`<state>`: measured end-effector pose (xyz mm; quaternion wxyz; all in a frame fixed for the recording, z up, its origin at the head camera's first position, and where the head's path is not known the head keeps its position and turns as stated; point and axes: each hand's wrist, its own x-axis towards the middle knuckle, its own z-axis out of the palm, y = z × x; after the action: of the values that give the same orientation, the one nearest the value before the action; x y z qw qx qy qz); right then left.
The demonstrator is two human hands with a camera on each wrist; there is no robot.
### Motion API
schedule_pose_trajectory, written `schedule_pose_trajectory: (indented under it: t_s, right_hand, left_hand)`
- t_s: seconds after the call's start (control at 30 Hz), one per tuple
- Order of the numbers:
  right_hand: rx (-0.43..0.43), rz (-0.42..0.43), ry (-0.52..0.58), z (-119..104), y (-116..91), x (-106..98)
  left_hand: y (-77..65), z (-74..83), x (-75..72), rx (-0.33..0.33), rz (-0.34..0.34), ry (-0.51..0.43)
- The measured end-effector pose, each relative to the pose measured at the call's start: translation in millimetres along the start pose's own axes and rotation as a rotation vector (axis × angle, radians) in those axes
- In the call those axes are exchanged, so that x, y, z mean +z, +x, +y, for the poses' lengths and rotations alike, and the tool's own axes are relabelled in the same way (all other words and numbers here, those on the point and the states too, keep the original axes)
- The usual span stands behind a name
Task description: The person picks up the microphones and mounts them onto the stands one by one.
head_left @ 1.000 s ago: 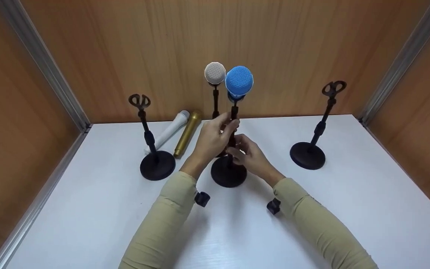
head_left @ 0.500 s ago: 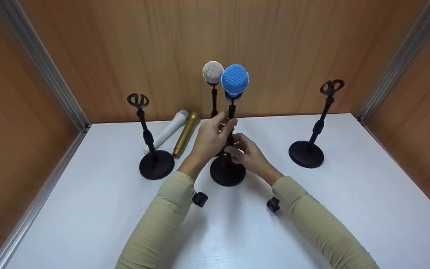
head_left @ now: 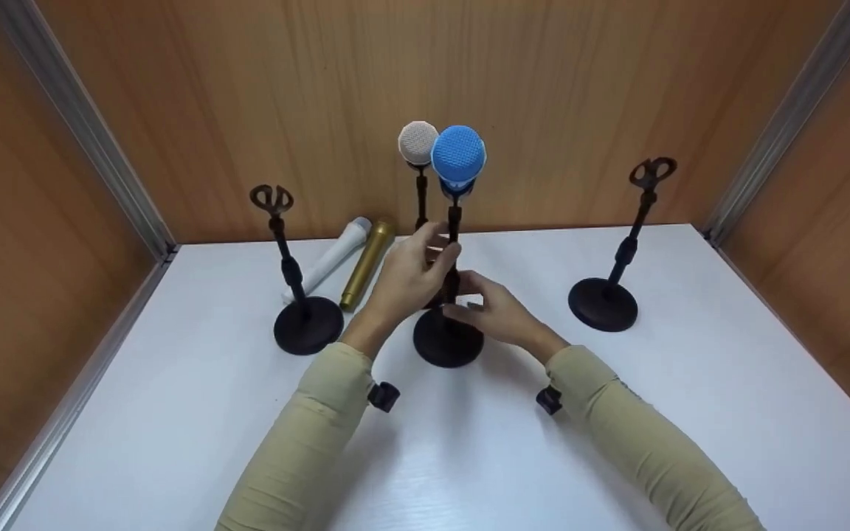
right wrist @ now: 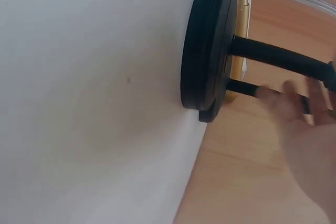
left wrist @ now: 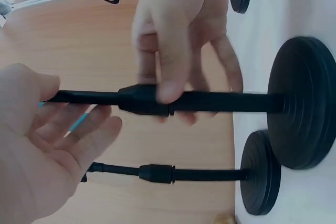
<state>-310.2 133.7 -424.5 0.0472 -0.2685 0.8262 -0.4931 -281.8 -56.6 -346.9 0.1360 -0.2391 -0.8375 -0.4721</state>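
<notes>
A blue-headed microphone (head_left: 458,153) sits in the clip of a black desk stand (head_left: 448,343), which stands upright on its round base at the middle of the table. My left hand (head_left: 403,276) is around the upper pole, its fingers loosely spread behind it in the left wrist view. Lower down, my right hand (head_left: 502,313) is beside the pole near the collar (left wrist: 144,99), thumb and fingers apart. Blurred and splayed, the right fingers show in the right wrist view. Just behind is a second stand carrying a microphone with a pale grey head (head_left: 417,142).
To the left is a stand (head_left: 308,326) with a bare clip; another bare-clip stand (head_left: 603,304) is at the right. A white microphone (head_left: 333,254) and a gold microphone (head_left: 367,265) lie near the back wall. Wooden panels enclose the white table (head_left: 174,413).
The blue microphone and its pole have shifted slightly left in the head view. Both hands have loosened from the pole, with the fingers spreading and the wrists moving a little outward.
</notes>
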Motion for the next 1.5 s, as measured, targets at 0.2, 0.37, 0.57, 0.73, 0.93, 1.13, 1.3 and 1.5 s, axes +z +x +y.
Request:
schedule_pose_trajectory:
  t_s: [0.2, 0.37, 0.57, 0.73, 0.93, 1.13, 1.3, 1.5]
  right_hand:
    - [0.062, -0.149, -0.312, -2, -7, -7]
    - [0.073, -0.240, -0.469, -3, -10, -6]
    - [0.106, -0.278, -0.512, 2, -15, -1]
    - [0.125, -0.263, -0.498, 6, -19, 3]
    - [0.137, -0.269, -0.493, 1, -17, 7]
    - [0.137, -0.280, -0.509, 2, -15, 6]
    - [0.142, -0.278, -0.512, 5, -15, 7]
    - [0.151, -0.284, -0.517, 4, -16, 8]
  left_hand:
    - [-17.9, -14.1, -13.8, -0.142, -0.226, 0.183]
    - [-31.6, -31.1, -13.2, -0.257, -0.407, 0.307]
    - [-42.0, -49.8, -1.9, -0.300, -0.528, 0.390]
    - [-48.5, -61.5, 8.7, -0.319, -0.610, 0.415]
    - [-52.0, -64.9, 13.4, -0.298, -0.606, 0.428]
    - [-52.3, -62.0, 14.5, -0.289, -0.594, 0.446]
    - [-53.6, -60.6, 16.6, -0.303, -0.588, 0.446]
    - [-53.8, -58.9, 17.8, -0.309, -0.586, 0.486]
